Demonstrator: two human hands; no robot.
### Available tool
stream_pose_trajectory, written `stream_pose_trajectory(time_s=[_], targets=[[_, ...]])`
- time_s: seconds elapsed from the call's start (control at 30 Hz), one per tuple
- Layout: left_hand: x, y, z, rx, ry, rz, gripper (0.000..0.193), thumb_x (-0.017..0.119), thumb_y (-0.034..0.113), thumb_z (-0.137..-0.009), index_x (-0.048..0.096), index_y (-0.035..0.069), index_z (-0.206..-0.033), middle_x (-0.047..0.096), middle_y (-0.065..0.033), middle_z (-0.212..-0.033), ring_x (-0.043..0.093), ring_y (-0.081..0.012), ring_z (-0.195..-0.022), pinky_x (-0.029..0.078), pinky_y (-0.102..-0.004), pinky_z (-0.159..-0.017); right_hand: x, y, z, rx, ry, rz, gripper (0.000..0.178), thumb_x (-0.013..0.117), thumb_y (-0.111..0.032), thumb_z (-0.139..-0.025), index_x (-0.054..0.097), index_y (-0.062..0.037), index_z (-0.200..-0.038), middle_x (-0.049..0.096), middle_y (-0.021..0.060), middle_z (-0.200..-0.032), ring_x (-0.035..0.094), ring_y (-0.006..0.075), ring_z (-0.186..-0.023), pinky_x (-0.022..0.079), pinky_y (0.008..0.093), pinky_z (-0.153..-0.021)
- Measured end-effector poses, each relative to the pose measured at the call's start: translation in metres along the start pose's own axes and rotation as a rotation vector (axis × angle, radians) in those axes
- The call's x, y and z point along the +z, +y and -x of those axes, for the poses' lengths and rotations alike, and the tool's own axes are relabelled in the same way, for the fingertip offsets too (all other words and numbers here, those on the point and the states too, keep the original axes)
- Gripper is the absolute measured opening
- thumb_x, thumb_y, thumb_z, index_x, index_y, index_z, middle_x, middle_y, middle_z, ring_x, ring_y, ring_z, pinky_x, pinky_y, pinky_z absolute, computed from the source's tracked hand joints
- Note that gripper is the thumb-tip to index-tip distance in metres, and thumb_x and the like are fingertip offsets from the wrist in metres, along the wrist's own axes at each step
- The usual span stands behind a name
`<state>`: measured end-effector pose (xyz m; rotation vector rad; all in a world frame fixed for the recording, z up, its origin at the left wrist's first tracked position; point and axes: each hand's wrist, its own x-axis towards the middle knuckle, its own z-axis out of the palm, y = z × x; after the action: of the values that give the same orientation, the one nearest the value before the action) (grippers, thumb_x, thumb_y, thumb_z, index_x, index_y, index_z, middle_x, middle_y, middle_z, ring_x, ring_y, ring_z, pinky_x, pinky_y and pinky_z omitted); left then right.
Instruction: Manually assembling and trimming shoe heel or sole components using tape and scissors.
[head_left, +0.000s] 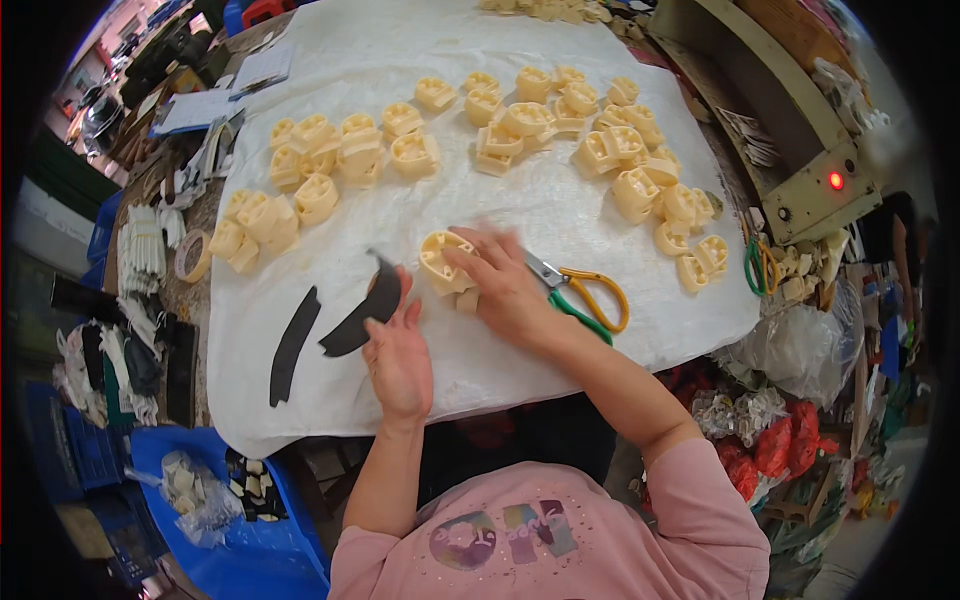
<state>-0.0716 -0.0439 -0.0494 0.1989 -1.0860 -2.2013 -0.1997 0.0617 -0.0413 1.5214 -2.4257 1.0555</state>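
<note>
My left hand (400, 365) is closed on a curved black strip (365, 318), pinched between thumb and fingers and held over the white cloth. To its right, my right hand (505, 285) has its fingers on a hollow cream plastic piece (440, 262), which resembles a shoe heel. Some of those fingers are smeared by motion, and they cover part of the piece. A second black strip (294, 347) lies flat at the left. Beside my right hand are scissors (590, 300) with yellow and green handles, their tips partly hidden.
Many more cream pieces (415, 155) form an arc across the white cloth (560, 385). Green-and-orange scissors (760, 265) lie at the right edge, near a metal machine (815, 195) with a red light. A roll of tape (192, 256) sits left; a blue bin (270, 555) stands below.
</note>
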Motion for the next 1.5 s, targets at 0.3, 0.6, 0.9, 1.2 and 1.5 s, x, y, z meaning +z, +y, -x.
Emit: stream_pose_trajectory(time_s=[0.3, 0.6, 0.9, 1.2, 1.5], targets=[[0.018, -0.014, 0.009, -0.071, -0.086, -0.070, 0.054, 0.028, 0.034, -0.100, 0.016, 0.006, -0.145, 0.021, -0.0073, -0.149, 0.020, -0.0238, -0.138, 0.014, -0.0395, -0.114, -0.019, 0.001, -0.009, -0.145, -0.050, -0.163, 0.049, 0.057, 0.009, -0.071, 0.056, -0.0069, -0.117, 0.050, 0.0138, -0.130, 0.049, 0.0309, -0.118, 0.041, 0.0375, -0.096], [0.015, -0.009, 0.002, -0.031, -0.083, -0.312, 0.047, 0.029, 0.024, -0.101, 0.026, -0.001, -0.140, 0.034, -0.0105, -0.142, 0.031, -0.0214, -0.132, 0.023, -0.0347, -0.109, -0.026, 0.000, -0.003, 0.465, 0.337, -0.996, 0.038, 0.056, -0.002, -0.087, 0.048, -0.0033, -0.124, 0.060, 0.0117, -0.105, 0.060, 0.0199, -0.097, 0.047, 0.0302, -0.085], [0.025, 0.031, -0.001, -0.228, 0.037, -0.172, 0.044, 0.029, 0.024, -0.101, 0.034, -0.001, -0.137, 0.034, -0.0101, -0.144, 0.042, -0.0242, -0.126, 0.033, -0.0390, -0.104, -0.056, -0.035, 0.067, 0.175, -0.074, -0.122, 0.047, 0.061, 0.005, -0.067, 0.058, -0.0081, -0.112, 0.054, 0.0129, -0.098, 0.053, 0.0297, -0.089, 0.045, 0.0380, -0.077], [0.005, 0.048, 0.039, -0.259, 0.032, 0.097, 0.040, 0.036, 0.017, -0.099, 0.037, -0.004, -0.133, 0.058, -0.0102, -0.099, 0.054, -0.0151, -0.081, 0.044, -0.0280, -0.074, -0.052, -0.032, 0.091, 0.132, -0.080, -0.087, 0.054, 0.059, 0.011, -0.062, 0.057, -0.0060, -0.113, 0.055, 0.0149, -0.104, 0.053, 0.0307, -0.092, 0.046, 0.0370, -0.079], [0.016, 0.036, 0.076, -0.281, 0.036, -0.050, 0.042, 0.036, 0.021, -0.098, 0.039, -0.006, -0.131, 0.049, -0.0150, -0.128, 0.049, -0.0201, -0.116, 0.036, -0.0350, -0.099, -0.052, -0.086, 0.076, -0.095, 0.257, -0.892, 0.049, 0.065, 0.007, -0.076, 0.050, -0.0081, -0.120, 0.060, 0.0205, -0.110, 0.059, 0.0305, -0.095, 0.048, 0.0357, -0.080]])
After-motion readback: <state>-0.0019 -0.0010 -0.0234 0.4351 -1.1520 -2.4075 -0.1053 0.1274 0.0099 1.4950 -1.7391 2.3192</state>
